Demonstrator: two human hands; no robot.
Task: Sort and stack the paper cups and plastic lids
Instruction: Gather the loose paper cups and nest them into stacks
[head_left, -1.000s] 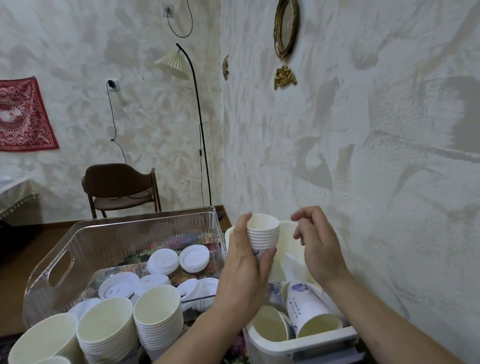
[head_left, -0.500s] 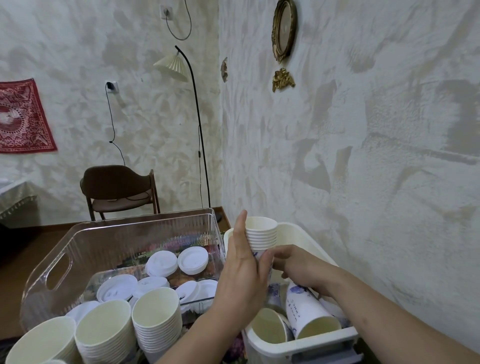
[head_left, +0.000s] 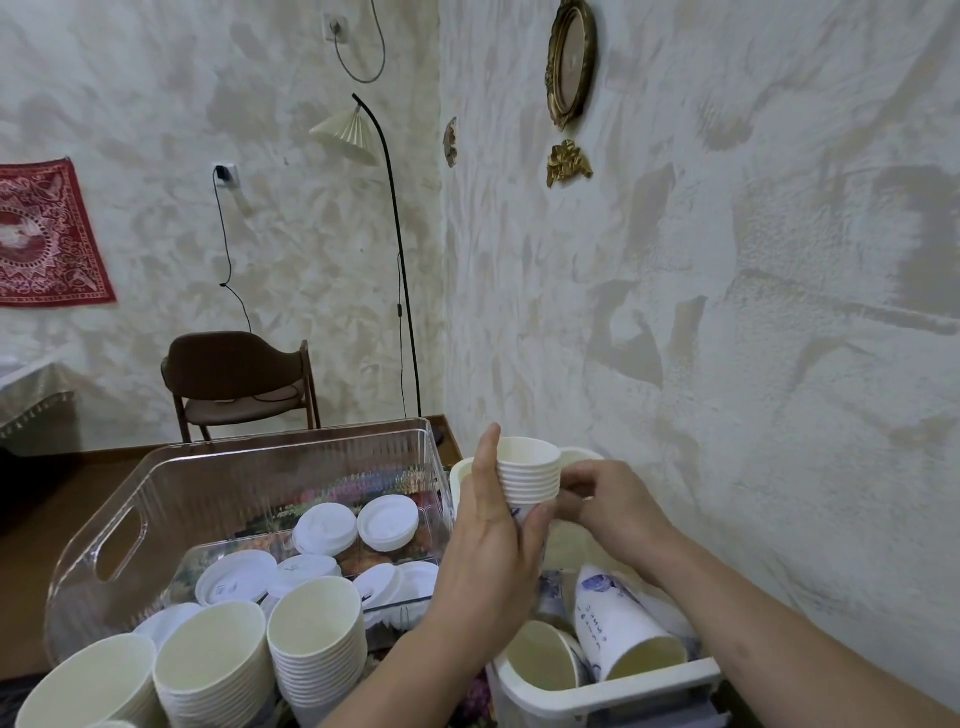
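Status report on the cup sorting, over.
Left hand grips nested cup stack. Right hand fingers at its rim. Loose cups below in white bin. Nothing in the way.

Bare forearms, no sleeves, two hands

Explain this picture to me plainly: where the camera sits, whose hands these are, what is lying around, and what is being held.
There is no machine here. The single view comes from a camera worn on a person's head, looking down at their bare hands. The left hand grips a small nested stack of white paper cups; the right hand touches its side with curled fingers. Below them, a white plastic bin holds loose printed paper cups. To the left, a clear plastic tray holds white plastic lids, with taller stacks of white paper cups in front.
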